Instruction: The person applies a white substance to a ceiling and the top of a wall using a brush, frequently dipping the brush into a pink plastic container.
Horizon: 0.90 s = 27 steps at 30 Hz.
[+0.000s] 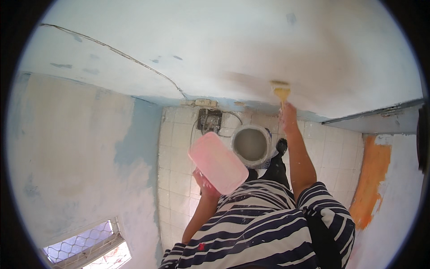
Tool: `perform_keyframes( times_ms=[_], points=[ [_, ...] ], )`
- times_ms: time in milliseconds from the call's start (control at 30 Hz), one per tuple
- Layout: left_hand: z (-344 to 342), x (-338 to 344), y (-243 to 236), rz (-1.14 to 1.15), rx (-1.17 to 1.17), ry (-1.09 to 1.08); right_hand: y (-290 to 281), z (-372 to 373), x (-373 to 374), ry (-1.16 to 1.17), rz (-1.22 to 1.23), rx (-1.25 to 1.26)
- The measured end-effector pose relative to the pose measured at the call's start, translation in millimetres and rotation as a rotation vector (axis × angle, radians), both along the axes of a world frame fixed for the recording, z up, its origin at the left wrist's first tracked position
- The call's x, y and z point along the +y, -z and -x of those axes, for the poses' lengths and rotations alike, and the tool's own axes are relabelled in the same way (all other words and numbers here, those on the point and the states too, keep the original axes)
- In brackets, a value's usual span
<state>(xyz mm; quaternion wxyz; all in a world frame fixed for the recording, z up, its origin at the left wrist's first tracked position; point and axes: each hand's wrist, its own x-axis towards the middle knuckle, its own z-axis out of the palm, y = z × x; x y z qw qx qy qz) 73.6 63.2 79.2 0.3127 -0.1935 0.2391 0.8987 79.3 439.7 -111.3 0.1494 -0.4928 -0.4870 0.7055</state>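
My right hand (285, 115) grips a yellow paintbrush (282, 92) by its handle, with the bristles at the pale wall (322, 54), where a darker streak shows. In my left hand (204, 183) is a pink rectangular container (218, 161); what is inside shows only as a pale pink surface. Below and between my hands, a bucket (250, 144) of greyish liquid stands on the tiled floor (172, 179), close to my feet.
A dark device (209, 120) with cables sits by the wall's base, under a beige socket strip (199, 102). A cord runs along the wall. Patchily painted side wall with a grilled window (85, 242) at left; orange-patched surface (371, 170) and metal ledge (376, 114) at right.
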Motion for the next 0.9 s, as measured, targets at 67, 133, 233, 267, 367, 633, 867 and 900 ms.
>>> perform_keyframes(
  times_ms=[67,133,233,267,367,633,867,900],
  points=[
    [7.8,6.1,-4.2,-0.32,0.024,0.03,-121.9,12.5,-4.4,0.031,0.118,0.096],
    [15.1,13.2,-2.2,-0.168,0.037,0.084,-199.8,7.1,-5.7,0.003,0.054,0.248],
    [20.6,18.7,-7.7,0.091,0.03,0.103,-278.3,8.9,-14.1,0.026,-0.086,0.417],
    [22.5,21.2,-8.3,0.065,0.025,0.114,-288.2,7.5,-13.2,0.049,-0.19,0.51],
    [30.6,22.3,-1.4,-0.003,0.059,0.166,-265.0,11.9,-7.4,0.06,-0.097,0.468],
    [17.8,62.6,-60.6,0.437,-0.042,-0.012,16.6,15.5,-9.7,-0.009,-0.425,0.004],
    [-5.2,38.5,-33.8,0.571,-0.028,-0.123,132.6,1.5,-30.0,-0.041,-0.479,-0.169],
    [-11.9,24.2,-23.5,0.583,0.026,-0.111,137.5,-1.6,-33.6,-0.082,-0.292,-0.288]
  ],
)
